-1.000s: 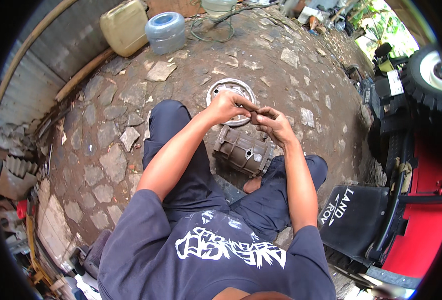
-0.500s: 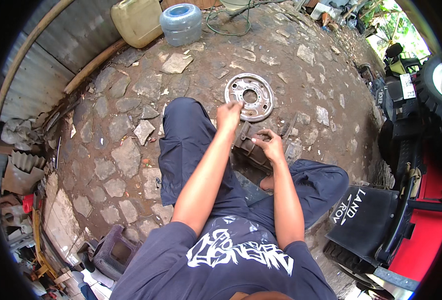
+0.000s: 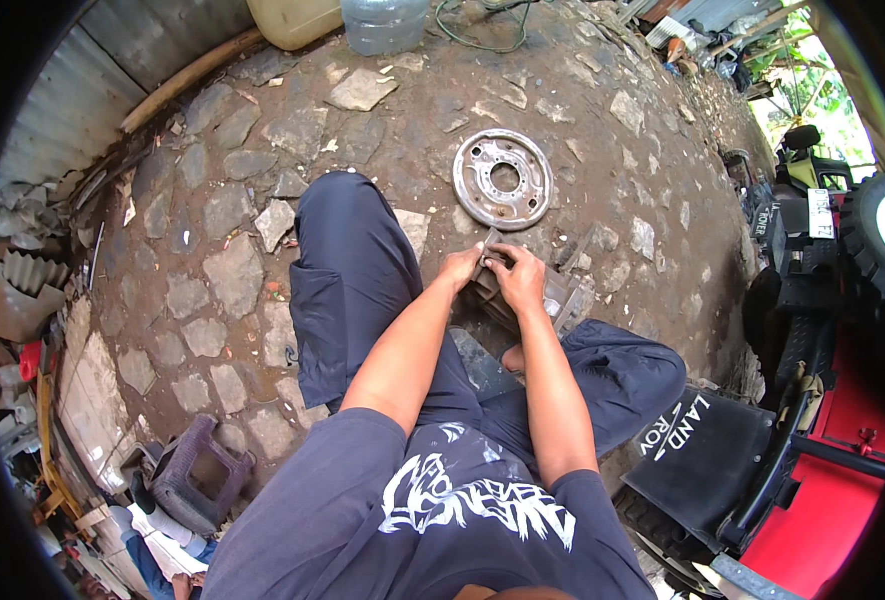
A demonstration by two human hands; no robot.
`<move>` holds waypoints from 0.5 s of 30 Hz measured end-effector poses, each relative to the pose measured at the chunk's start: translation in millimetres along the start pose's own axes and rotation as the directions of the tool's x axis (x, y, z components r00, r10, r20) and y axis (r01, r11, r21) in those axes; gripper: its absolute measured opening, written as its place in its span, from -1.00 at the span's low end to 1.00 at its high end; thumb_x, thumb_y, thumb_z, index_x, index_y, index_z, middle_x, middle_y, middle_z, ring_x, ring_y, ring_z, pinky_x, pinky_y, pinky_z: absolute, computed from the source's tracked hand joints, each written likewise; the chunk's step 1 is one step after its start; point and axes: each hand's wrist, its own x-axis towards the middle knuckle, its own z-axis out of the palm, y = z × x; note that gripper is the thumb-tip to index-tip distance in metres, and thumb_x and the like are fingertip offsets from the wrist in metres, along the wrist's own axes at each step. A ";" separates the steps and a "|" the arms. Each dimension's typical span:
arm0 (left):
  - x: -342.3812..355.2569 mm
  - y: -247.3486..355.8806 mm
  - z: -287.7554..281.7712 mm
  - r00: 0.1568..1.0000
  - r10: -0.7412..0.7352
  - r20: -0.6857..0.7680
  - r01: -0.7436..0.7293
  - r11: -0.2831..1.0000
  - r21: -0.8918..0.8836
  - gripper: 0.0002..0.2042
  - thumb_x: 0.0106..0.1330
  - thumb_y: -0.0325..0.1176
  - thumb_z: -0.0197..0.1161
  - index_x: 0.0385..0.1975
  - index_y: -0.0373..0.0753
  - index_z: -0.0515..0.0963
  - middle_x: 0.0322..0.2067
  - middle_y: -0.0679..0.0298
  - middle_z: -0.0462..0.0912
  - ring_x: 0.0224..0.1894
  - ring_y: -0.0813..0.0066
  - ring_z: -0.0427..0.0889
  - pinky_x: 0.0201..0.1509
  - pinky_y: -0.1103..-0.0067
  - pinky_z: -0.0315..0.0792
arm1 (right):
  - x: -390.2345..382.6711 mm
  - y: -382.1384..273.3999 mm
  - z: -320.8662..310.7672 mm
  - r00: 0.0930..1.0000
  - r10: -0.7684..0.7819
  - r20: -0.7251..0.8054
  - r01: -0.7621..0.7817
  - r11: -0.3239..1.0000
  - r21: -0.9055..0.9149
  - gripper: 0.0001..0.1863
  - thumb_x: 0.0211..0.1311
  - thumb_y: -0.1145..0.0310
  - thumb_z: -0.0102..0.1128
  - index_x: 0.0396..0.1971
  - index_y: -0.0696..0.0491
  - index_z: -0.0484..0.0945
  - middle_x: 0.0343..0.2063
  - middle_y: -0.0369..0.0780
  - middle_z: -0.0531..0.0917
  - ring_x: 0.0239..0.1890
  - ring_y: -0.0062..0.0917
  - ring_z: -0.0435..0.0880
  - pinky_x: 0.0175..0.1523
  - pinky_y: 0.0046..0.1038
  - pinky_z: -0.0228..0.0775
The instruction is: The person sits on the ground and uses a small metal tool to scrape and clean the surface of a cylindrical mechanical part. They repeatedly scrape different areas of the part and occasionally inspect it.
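A brown, rusty metal part with ribbed sides (image 3: 568,300) sits on the ground between my bent legs. My left hand (image 3: 460,268) is closed at its far left corner, fingertips pinched together. Right beside it, my right hand (image 3: 519,276) also pinches with thumb and fingers at the same corner. The fingertips of both hands nearly meet; whatever small thing they grip there is too small to make out. Just beyond the hands, a round greyish metal plate with a central hole (image 3: 532,160) lies flat on the stony ground.
A yellowish jerrycan (image 3: 297,22) and a clear bluish water bottle (image 3: 384,27) stand at the far side near a green hose (image 3: 482,45). On the right is a red vehicle (image 3: 812,500) with a black mudflap (image 3: 712,465). A purplish plastic stool (image 3: 197,475) lies at lower left.
My left hand has moved from near the round plate to the metal part's corner, joining my right hand, which has shifted slightly left. The whole view has tilted a little.
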 end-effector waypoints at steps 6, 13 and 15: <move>9.6 -6.7 -14.7 0.990 -0.018 0.141 0.031 0.995 -0.094 -0.39 0.35 0.20 0.45 0.12 -0.25 0.76 0.05 0.12 0.81 0.02 0.34 0.77 0.11 0.42 0.62 | 1.1 1.7 -3.6 0.999 0.033 0.027 -0.035 0.997 0.071 -0.70 0.10 0.34 0.59 -0.12 -0.01 0.85 -0.15 -0.11 0.84 -0.08 -0.27 0.84 0.10 -0.30 0.63; 17.8 -8.8 -21.8 0.991 -0.084 0.104 0.081 0.996 0.031 -0.37 0.30 0.20 0.50 0.09 -0.28 0.77 0.00 0.11 0.81 -0.07 0.30 0.79 0.00 0.40 0.66 | 1.7 -0.1 -5.0 0.995 0.052 0.085 -0.060 0.993 0.097 -0.74 0.14 0.36 0.56 -0.14 0.01 0.86 -0.20 -0.12 0.87 -0.14 -0.35 0.88 0.05 -0.36 0.65; 20.0 -7.2 -22.1 0.994 -0.043 0.105 0.042 0.999 0.019 -0.38 0.31 0.18 0.50 0.02 -0.33 0.79 -0.07 0.11 0.83 -0.15 0.34 0.80 -0.08 0.38 0.67 | 1.9 -1.7 -1.9 0.997 0.050 0.058 -0.055 0.995 0.082 -0.74 0.15 0.36 0.56 -0.14 0.01 0.86 -0.21 -0.12 0.87 -0.15 -0.35 0.87 0.04 -0.36 0.65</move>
